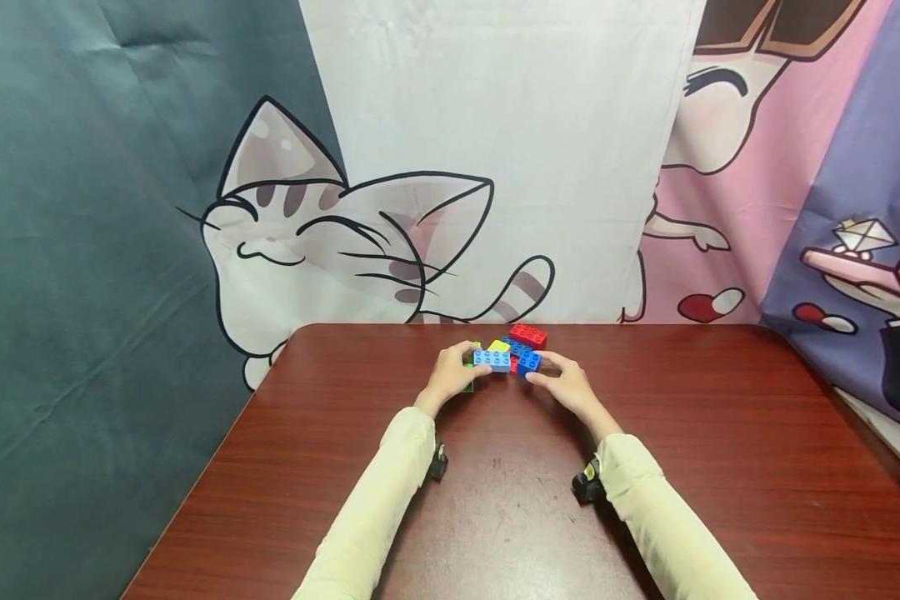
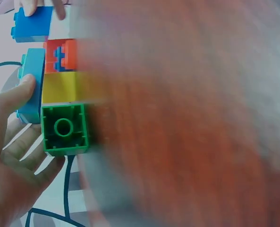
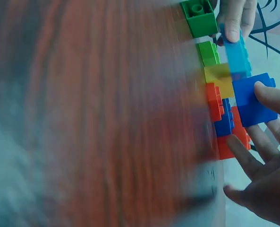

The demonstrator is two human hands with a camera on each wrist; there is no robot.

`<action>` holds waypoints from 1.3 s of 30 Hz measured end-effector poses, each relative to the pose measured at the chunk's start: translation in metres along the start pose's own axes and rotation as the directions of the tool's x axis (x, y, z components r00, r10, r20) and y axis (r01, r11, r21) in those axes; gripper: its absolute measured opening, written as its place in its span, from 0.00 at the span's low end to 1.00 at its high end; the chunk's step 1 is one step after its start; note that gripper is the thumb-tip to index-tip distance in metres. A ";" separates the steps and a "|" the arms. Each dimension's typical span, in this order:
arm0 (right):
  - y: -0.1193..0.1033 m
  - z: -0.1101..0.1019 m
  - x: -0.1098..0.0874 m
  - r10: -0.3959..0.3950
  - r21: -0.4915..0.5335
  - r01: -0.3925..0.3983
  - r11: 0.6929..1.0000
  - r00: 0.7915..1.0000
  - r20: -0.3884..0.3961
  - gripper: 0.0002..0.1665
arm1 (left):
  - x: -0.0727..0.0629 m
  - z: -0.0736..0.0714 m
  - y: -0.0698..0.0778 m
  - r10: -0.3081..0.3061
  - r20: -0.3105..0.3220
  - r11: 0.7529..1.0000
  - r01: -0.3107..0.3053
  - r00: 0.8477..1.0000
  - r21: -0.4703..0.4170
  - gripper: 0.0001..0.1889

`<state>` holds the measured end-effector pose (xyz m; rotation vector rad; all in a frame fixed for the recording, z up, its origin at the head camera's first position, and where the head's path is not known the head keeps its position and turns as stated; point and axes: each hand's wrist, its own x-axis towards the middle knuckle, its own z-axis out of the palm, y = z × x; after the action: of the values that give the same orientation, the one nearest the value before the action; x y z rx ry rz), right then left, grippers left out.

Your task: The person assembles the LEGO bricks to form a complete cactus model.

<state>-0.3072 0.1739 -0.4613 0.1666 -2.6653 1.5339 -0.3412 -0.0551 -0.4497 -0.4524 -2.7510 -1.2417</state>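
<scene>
My left hand pinches a long light blue toy brick between thumb and fingers, studs showing. In my right hand a shorter dark blue brick is gripped, thumb on its near face. The two bricks are close together, above a cluster on the table; whether they touch, I cannot tell. Behind and below them are a yellow brick, a green brick lying with its hollow underside exposed, a light green brick, a small red brick, another blue brick and a larger red brick.
The reddish-brown wooden table ends just behind the bricks. A cloth backdrop printed with a cartoon cat hangs beyond that edge. Dark wrist cameras are worn below the pale sleeves.
</scene>
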 end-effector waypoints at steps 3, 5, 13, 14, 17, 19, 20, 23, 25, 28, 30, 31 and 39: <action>-0.003 0.003 -0.001 -0.022 0.000 0.022 1.000 1.000 0.022 0.31 | 0.001 -0.003 0.002 0.016 -0.027 0.999 -0.017 1.000 -0.051 0.21; -0.005 0.004 -0.003 -0.031 -0.030 0.032 0.999 0.999 0.041 0.32 | 0.002 -0.006 0.003 0.020 -0.039 0.996 -0.023 0.999 -0.083 0.21; -0.016 0.013 -0.007 -0.049 -0.077 0.061 0.995 0.989 0.143 0.29 | 0.000 -0.009 0.012 0.060 -0.058 0.985 -0.069 0.996 -0.157 0.21; -0.017 0.014 -0.007 -0.058 -0.068 0.069 0.995 0.987 0.152 0.29 | 0.000 -0.009 0.014 0.068 -0.058 0.984 -0.077 0.996 -0.161 0.21; -0.017 0.018 -0.007 -0.073 -0.039 0.080 0.996 0.984 0.160 0.28 | -0.003 -0.009 0.019 0.079 -0.050 0.981 -0.087 0.996 -0.173 0.21; -0.017 0.020 -0.006 -0.085 -0.021 0.089 0.996 0.983 0.162 0.28 | -0.004 -0.009 0.022 0.080 -0.043 0.980 -0.086 0.996 -0.181 0.22; -0.016 0.021 -0.006 -0.090 -0.012 0.093 0.996 0.982 0.165 0.28 | -0.005 -0.008 0.023 0.082 -0.039 0.979 -0.088 0.996 -0.185 0.21; -0.015 0.023 -0.007 -0.089 0.034 0.084 0.996 0.979 0.181 0.29 | -0.008 -0.007 0.025 0.074 -0.020 0.977 -0.076 0.997 -0.197 0.22; -0.013 0.025 -0.007 -0.086 0.067 0.074 0.995 0.978 0.191 0.30 | -0.010 -0.006 0.026 0.066 -0.007 0.978 -0.067 0.998 -0.196 0.22; -0.011 0.028 -0.006 -0.056 0.104 0.037 0.994 0.979 0.195 0.31 | -0.012 -0.005 0.027 0.064 0.011 0.981 -0.061 0.998 -0.185 0.22; -0.010 0.029 -0.006 -0.024 0.114 0.002 0.993 0.981 0.191 0.32 | -0.014 -0.005 0.027 0.065 0.025 0.983 -0.059 0.998 -0.176 0.22; -0.009 0.030 -0.006 -0.010 0.114 -0.012 0.993 0.981 0.192 0.32 | -0.015 -0.005 0.028 0.065 0.033 0.983 -0.058 0.997 -0.172 0.22; -0.005 0.034 -0.005 0.016 0.131 -0.044 0.990 0.979 0.204 0.35 | -0.019 -0.002 0.027 0.057 0.095 0.985 -0.040 0.994 -0.166 0.21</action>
<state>-0.3013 0.1421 -0.4747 0.3064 -2.7236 1.7992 -0.3149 -0.0443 -0.4331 -0.6078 -2.7095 -1.4794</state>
